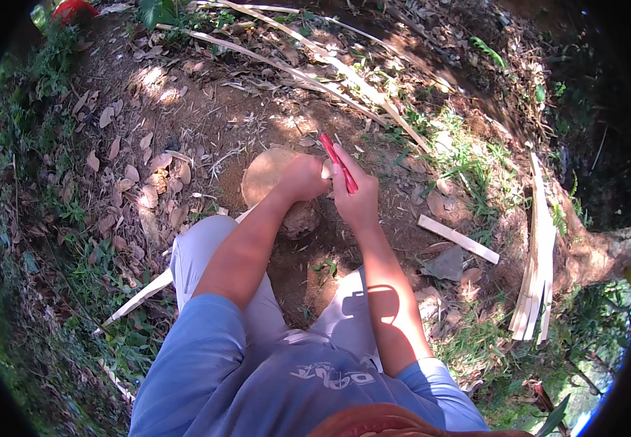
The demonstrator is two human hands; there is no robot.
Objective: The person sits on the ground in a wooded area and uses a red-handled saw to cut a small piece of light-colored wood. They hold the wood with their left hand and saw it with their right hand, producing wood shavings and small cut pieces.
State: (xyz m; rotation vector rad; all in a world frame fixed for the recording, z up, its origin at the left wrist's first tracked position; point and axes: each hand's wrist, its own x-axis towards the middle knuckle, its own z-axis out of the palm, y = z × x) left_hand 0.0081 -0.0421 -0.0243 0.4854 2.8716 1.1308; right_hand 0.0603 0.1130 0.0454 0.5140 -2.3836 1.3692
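My left hand point(305, 178) is closed in a fist above a round, cut-topped wooden stump point(263, 175). A pale end of a wooden strip point(326, 169) shows at its thumb side, and the strip seems to run back under my left forearm toward my left knee. Pressed close beside it, my right hand point(357, 195) grips a slim red tool point(339, 162), which slants up and to the left past the fingers. The tool's kind and any blade cannot be made out. Both hands nearly touch at the strip's end.
Long pale strips point(345, 69) lie across the leafy ground beyond the stump. A bundle of strips point(535, 262) rests at the right, with a short flat piece point(458, 239) and a grey stone point(445, 263) nearer me. Another strip point(139, 299) lies by my left leg.
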